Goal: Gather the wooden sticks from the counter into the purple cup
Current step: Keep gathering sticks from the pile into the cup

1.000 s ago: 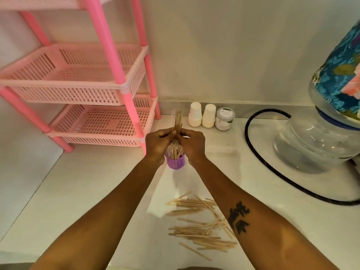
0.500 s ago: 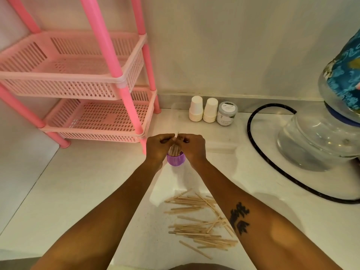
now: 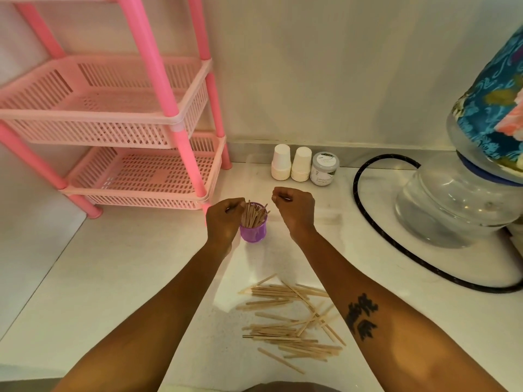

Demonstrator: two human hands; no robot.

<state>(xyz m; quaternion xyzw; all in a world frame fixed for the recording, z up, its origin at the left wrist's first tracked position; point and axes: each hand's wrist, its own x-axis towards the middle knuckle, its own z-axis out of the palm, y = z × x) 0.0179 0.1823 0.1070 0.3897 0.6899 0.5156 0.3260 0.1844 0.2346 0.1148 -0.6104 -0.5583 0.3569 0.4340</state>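
The left hand [image 3: 223, 222] has its fingers curled inward with the fingertips right at the tops of the sticks in the cup [image 3: 252, 213]; whether they pinch a stick or merely touch cannot be told. The right hand [image 3: 295, 212] sits just to the other side of the cup, apart from it, fingers loosely curled over the palm with nothing visible in them. Between the two hands stands the purple cup [image 3: 254, 232], upright on the white counter [image 3: 113, 278], packed with wooden sticks that lean toward the right. Nearer the person, between the forearms, the loose sticks [image 3: 288, 321] lie scattered in a flat pile, some crossing each other, the right forearm partly over their edge. To the left of the cup bare counter runs out to the counter's left edge. Near the cup, behind and to its left, is the pink rack [image 3: 147, 176], with its front leg closest. Against the back wall stand two stacks of paper cups [image 3: 291, 165] and a small jar [image 3: 325, 168]. Well to the right, a black hose [image 3: 368, 216] curves round a water jug [image 3: 458, 205].
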